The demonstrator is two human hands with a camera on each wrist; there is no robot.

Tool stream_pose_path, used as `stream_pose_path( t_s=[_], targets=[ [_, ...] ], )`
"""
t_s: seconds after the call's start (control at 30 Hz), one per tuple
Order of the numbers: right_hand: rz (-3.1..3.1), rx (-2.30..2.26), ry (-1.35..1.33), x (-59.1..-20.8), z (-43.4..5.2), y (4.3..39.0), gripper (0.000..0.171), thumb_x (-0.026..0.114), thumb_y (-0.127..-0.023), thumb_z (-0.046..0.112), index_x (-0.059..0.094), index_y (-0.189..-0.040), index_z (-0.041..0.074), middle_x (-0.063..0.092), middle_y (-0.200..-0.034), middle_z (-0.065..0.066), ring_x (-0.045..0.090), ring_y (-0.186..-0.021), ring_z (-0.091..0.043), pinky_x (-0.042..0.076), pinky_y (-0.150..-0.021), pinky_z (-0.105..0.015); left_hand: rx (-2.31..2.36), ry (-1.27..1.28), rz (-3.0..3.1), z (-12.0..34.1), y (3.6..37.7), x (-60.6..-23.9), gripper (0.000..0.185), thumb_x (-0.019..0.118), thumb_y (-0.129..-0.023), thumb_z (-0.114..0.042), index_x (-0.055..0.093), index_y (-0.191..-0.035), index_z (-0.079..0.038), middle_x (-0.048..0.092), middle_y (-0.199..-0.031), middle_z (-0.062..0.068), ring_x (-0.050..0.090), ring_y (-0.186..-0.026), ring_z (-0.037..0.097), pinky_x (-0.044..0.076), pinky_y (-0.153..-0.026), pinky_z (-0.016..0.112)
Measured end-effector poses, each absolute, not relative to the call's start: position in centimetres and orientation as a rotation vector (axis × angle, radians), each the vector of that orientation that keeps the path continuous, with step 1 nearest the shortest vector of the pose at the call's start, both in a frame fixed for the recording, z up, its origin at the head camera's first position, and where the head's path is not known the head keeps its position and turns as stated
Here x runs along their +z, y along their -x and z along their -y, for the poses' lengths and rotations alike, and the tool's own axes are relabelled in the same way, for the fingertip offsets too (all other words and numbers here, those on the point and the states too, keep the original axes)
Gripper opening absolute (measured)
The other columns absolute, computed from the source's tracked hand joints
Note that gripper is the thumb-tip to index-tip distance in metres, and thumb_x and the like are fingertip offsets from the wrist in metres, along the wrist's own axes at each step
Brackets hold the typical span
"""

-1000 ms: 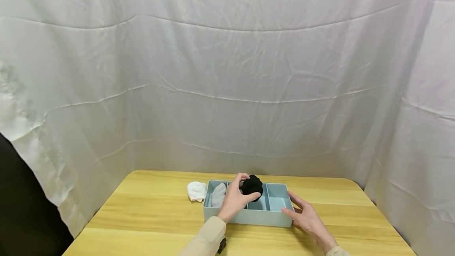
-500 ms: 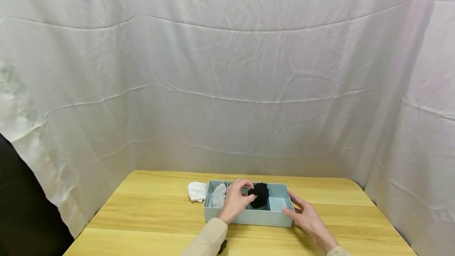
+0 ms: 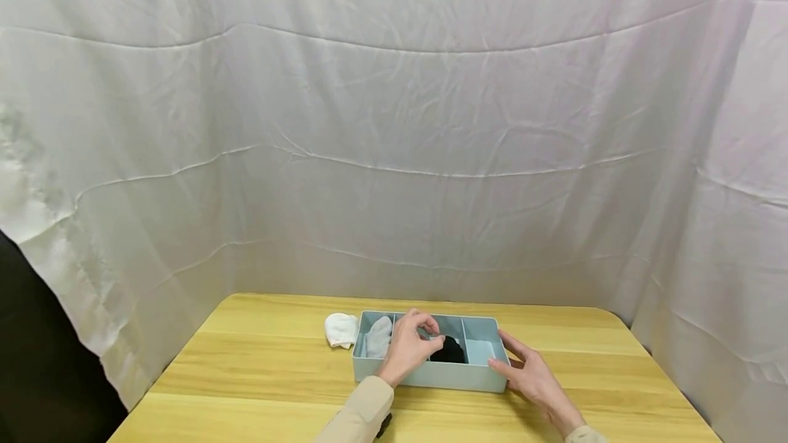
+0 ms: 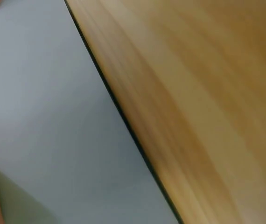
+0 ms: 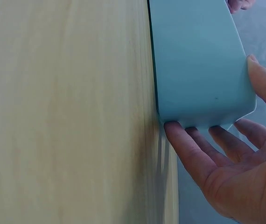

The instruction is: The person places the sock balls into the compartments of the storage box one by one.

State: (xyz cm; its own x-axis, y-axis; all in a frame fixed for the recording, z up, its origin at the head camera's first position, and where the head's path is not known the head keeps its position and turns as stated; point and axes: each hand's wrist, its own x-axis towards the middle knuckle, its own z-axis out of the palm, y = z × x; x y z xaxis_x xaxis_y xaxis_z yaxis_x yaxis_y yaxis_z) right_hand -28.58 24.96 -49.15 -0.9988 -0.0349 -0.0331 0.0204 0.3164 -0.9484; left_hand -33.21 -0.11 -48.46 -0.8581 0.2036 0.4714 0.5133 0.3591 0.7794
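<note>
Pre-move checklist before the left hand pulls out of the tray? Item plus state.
1. Black sock bundle sits down inside the middle compartment: ok.
2. Left hand clear of the bundle: cannot tell; its curled fingers are at the bundle, and a grip cannot be made out.
3. Right hand steadies the blue tray, straight fingers against its end wall: ok.
4. Tray flat on the wooden table: ok.
5. Grey sock stays in the left compartment: ok.
6. White sock put away: not ok, it lies on the table beside the tray.

Left hand (image 3: 408, 351) curled, fingers bent; right hand (image 3: 534, 378) flat, fingers straight.
</note>
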Motion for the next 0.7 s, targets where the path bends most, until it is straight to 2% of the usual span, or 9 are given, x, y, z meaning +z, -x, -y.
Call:
stream_pose_path(
  t_s=[0.2,0.4,0.5,0.7],
  targets=[
    [-2.498,-1.816,-0.007,-49.09,-24.95,28.54,0.078,0.073,-0.090,0.022,0.030,-0.154,0.009,0.022,-0.159,-0.025,0.039,-0.134,-0.051,0.055,-0.086,-0.048,-1.527,0.658,2.313,0.17,33.20,-48.49,0.013,0.078,-0.082,-0.019,0.068,-0.089,-0.020,0.064,-0.098,0.006,0.062,-0.085,0.018,0.052,-0.069,0.020],
    [-2.498,-1.810,-0.002,-48.97,-24.93,28.52,0.079,0.073,-0.089,0.023,0.029,-0.154,0.009,0.022,-0.159,-0.025,0.039,-0.134,-0.051,0.055,-0.087,-0.049,-1.661,0.664,2.254,0.25,33.19,-48.39,0.023,0.078,-0.084,-0.020,0.071,-0.106,-0.019,0.068,-0.103,0.014,0.063,-0.084,0.010,0.052,-0.072,0.020],
    [-2.503,-1.809,0.003,-48.87,-24.91,28.47,0.078,0.072,-0.090,0.022,0.030,-0.154,0.009,0.022,-0.158,-0.025,0.040,-0.134,-0.050,0.055,-0.086,-0.049,-1.731,0.661,2.217,0.35,33.22,-48.19,0.024,0.077,-0.085,-0.022,0.072,-0.108,-0.019,0.071,-0.101,0.013,0.063,-0.085,0.008,0.053,-0.073,0.021],
    [-2.521,-1.787,-0.001,-48.83,-24.92,28.41,0.077,0.072,-0.090,0.023,0.030,-0.154,0.008,0.024,-0.158,-0.025,0.041,-0.133,-0.051,0.055,-0.086,-0.049,-1.815,0.635,2.173,1.07,33.18,-47.76,0.023,0.078,-0.084,-0.032,0.074,-0.104,-0.020,0.073,-0.095,0.001,0.065,-0.084,0.010,0.053,-0.073,0.022]
  ],
)
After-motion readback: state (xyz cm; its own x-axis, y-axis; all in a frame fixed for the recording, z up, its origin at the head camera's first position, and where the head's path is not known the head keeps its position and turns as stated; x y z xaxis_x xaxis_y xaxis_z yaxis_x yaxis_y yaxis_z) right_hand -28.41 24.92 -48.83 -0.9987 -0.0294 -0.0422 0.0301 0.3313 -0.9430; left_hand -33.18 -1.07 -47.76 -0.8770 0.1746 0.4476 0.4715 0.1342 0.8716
